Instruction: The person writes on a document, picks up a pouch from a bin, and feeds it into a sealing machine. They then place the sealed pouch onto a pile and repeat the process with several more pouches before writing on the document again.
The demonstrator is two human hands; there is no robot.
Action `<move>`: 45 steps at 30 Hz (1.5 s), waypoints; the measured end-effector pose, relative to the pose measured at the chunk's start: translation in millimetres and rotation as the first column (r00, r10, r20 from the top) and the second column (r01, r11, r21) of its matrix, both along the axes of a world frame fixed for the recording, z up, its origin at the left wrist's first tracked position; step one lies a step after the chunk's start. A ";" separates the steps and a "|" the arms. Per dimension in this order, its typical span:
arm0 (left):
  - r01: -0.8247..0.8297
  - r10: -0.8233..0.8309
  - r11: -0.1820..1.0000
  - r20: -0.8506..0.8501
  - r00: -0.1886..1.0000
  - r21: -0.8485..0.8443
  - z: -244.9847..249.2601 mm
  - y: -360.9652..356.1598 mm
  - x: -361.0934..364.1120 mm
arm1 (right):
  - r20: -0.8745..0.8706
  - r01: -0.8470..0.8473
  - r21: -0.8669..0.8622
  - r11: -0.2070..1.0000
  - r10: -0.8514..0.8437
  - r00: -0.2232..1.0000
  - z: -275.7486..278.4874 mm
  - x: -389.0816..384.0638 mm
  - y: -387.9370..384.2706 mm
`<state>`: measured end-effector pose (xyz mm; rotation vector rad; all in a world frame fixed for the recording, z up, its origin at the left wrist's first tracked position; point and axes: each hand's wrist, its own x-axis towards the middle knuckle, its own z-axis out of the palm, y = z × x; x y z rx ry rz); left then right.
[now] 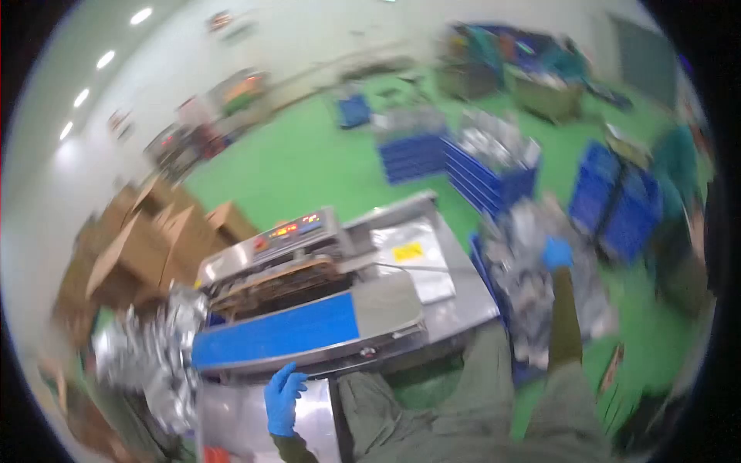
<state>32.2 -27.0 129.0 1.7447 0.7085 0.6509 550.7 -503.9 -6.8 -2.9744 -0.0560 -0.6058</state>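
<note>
My left hand, in a blue glove, hovers over a steel surface just in front of the machine. Its fingers are stretched out and partly apart, with nothing in them. My right hand, also blue-gloved, reaches out to the right over a pile of silvery bags. Motion smears its fingers, so its grip cannot be made out. Between the hands stands a band sealer with lit red digits and a blue belt. Right of the belt, a silvery-white sheet with a yellow label lies on the steel table.
More silvery bags are heaped left of the sealer, beside stacked cardboard boxes. Blue crates stand on the green floor ahead, one filled with shiny bags. At far right, a person in teal is near another blue crate.
</note>
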 end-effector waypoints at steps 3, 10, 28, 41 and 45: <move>-0.071 0.070 0.997 -0.061 0.996 -0.024 2.0 7.4 -18.6 | 0.058 -0.275 -0.295 0.915 0.304 0.951 63.8 19.9 -13.4; 0.168 -0.153 0.976 0.118 0.981 -0.139 35.7 -2.4 21.2 | 0.081 -0.849 -0.241 0.470 0.882 0.465 295.4 -31.6 61.0; -0.082 0.059 0.997 0.619 0.783 0.008 15.0 -7.5 232.2 | 0.241 -0.903 0.400 0.158 0.932 0.270 252.9 -142.5 272.1; -0.066 0.019 0.996 0.630 0.776 0.052 31.5 11.4 194.0 | 0.217 -0.702 0.695 0.157 0.885 0.413 166.9 -117.4 276.1; 0.316 -0.319 0.944 0.505 0.802 0.093 48.2 2.2 195.5 | -0.089 -0.546 0.790 0.279 0.933 0.348 184.3 -137.1 282.8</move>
